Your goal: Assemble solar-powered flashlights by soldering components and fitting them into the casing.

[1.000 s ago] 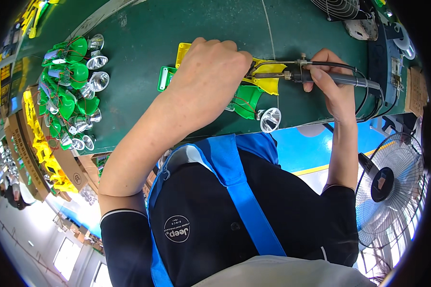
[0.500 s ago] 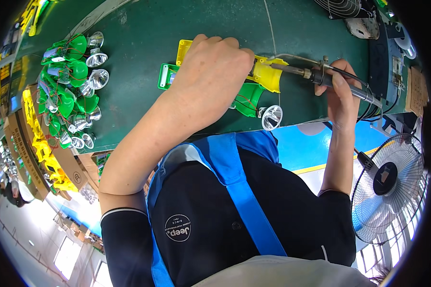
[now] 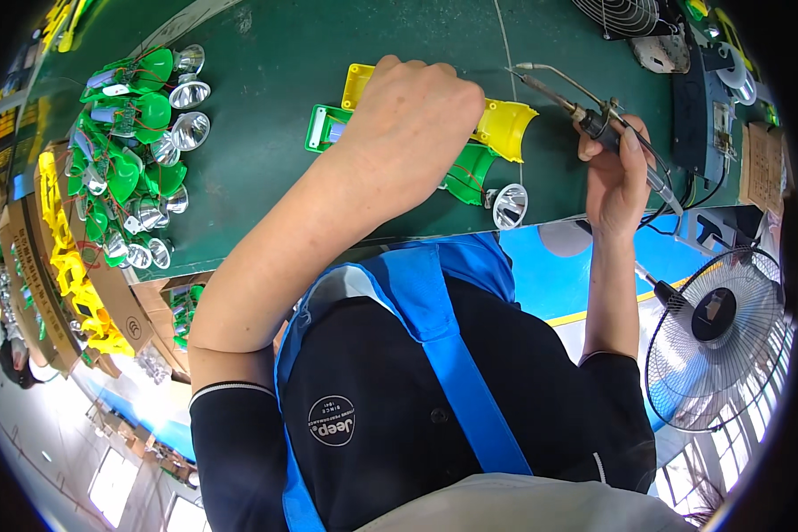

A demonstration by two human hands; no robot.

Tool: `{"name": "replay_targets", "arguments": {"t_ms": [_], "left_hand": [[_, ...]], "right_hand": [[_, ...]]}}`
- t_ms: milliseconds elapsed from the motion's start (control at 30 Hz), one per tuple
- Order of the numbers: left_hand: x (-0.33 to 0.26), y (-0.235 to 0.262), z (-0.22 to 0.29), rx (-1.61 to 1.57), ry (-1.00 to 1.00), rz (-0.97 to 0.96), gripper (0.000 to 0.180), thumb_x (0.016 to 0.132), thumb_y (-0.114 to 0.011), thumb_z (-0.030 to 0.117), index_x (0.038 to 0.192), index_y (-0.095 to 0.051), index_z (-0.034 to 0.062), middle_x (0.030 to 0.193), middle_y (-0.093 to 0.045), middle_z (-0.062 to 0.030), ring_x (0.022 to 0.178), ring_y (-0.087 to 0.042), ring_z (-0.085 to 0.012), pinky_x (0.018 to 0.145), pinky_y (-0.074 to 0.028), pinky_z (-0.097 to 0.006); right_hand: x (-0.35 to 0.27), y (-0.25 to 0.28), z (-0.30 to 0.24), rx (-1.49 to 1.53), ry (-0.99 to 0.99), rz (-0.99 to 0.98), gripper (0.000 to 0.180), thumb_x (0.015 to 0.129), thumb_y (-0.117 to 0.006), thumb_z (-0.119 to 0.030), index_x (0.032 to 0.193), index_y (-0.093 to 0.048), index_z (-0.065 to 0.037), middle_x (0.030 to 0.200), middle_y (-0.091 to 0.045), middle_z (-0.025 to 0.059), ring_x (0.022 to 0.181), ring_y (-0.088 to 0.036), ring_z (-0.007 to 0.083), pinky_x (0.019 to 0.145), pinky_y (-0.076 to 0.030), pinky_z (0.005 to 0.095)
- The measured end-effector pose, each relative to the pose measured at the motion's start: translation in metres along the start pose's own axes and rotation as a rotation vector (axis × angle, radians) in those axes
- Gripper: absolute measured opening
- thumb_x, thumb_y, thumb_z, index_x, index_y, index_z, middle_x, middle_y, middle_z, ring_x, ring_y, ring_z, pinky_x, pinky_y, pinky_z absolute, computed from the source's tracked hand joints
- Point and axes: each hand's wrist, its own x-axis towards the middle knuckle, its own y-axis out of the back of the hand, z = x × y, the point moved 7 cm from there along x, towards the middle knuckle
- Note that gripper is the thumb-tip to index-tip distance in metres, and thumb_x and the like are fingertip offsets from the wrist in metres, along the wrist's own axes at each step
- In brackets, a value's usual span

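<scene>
My left hand (image 3: pixel 412 133) presses down on a yellow plastic torch shell (image 3: pixel 505 129) on the green table top (image 3: pixel 266 53). A green shell half (image 3: pixel 465 173) and a silver reflector cup (image 3: pixel 510 206) lie just below that hand, joined by thin red wires. A small green frame piece (image 3: pixel 324 129) sits to the hand's left. My right hand (image 3: pixel 616 173) grips a soldering iron (image 3: pixel 576 106), its tip lifted away to the upper right of the yellow shell.
A heap of green shells with silver reflectors (image 3: pixel 137 151) fills the table's left side. Yellow shells (image 3: pixel 66 257) lie in cardboard boxes beside it. A fan (image 3: pixel 714 337) stands at the right, another fan grille (image 3: pixel 625 13) at the top, a dark device (image 3: pixel 705 97) near the iron.
My right hand has drawn the soldering iron away from the yellow shell, up and to the right. The left hand stays on the shell.
</scene>
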Motion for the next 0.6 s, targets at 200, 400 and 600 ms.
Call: {"name": "replay_targets", "arguments": {"t_ms": [200,400,600], "left_hand": [[-0.017,0.023,-0.007,-0.026,0.017,0.172,0.01,0.067,-0.066,0.012,0.07,-0.058,0.0056,0.07,-0.057,-0.0095,0.071,-0.059,-0.0258,0.064,-0.042,-0.036],[-0.115,0.036,-0.055,0.176,0.467,0.236,0.034,0.065,-0.073,0.036,0.066,-0.051,0.0097,0.071,-0.048,-0.0061,0.07,-0.049,-0.0249,0.062,-0.036,-0.038],[-0.143,0.021,-0.049,-0.031,0.5,0.403,0.015,0.073,-0.067,0.014,0.079,-0.053,0.0104,0.064,-0.051,-0.0024,0.063,-0.052,-0.0214,0.066,-0.036,-0.035]], "right_hand": [[0.015,-0.018,0.0,0.075,0.032,0.006,0.024,0.09,-0.047,-0.023,0.098,-0.049,-0.001,0.079,-0.055,0.0104,0.07,-0.048,0.0177,0.089,-0.038,0.0392],[0.017,-0.035,0.008,0.185,0.037,-0.048,0.024,0.09,-0.047,-0.024,0.097,-0.052,-0.002,0.077,-0.053,0.0082,0.071,-0.047,0.0174,0.092,-0.036,0.0396],[0.018,-0.025,0.013,0.203,-0.01,-0.009,0.025,0.089,-0.05,-0.026,0.096,-0.054,-0.002,0.074,-0.052,0.0057,0.074,-0.047,0.0168,0.091,-0.036,0.0386]]}}
